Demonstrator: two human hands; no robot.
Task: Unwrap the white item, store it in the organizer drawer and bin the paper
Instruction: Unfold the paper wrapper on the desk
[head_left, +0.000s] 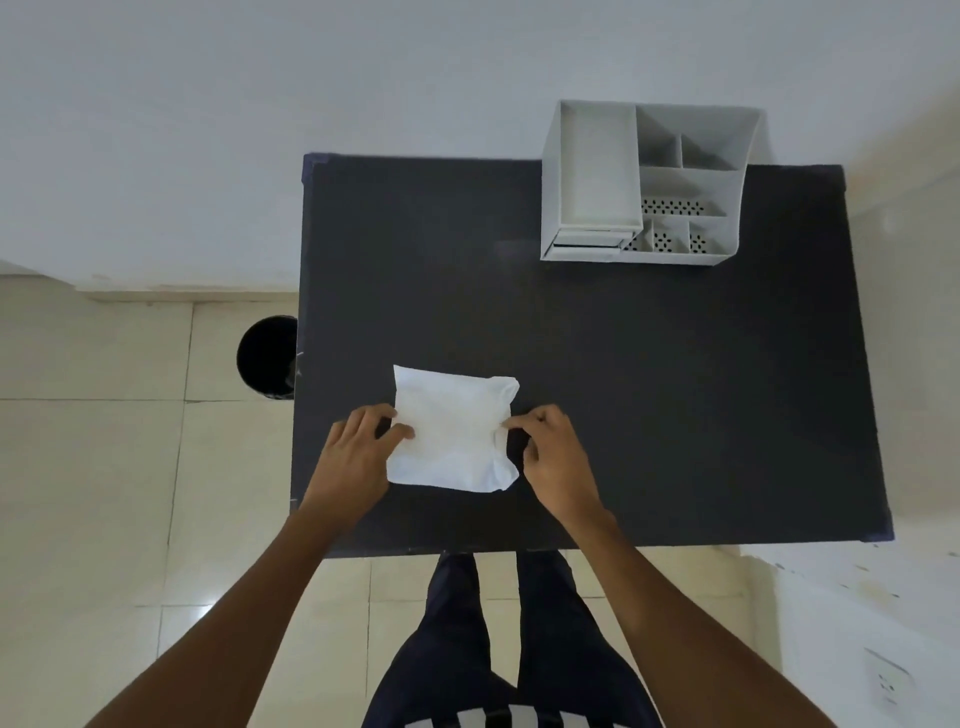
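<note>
While the white paper-wrapped item (452, 428) lies on the dark desk (649, 374), its side edges are pinched by the left hand (358, 447) and right hand (553, 457), each grip closed on paper.

A dark, matte counter (675, 389) stands against a plain pale wall (260, 104), its far edge touching it. The floor (104, 467) is laid with large cream tiles with thin dark joints, and a low skirting runs where floor meets wall at the left. Light is soft and even, with a faint glare on one tile near the counter's front.
</note>
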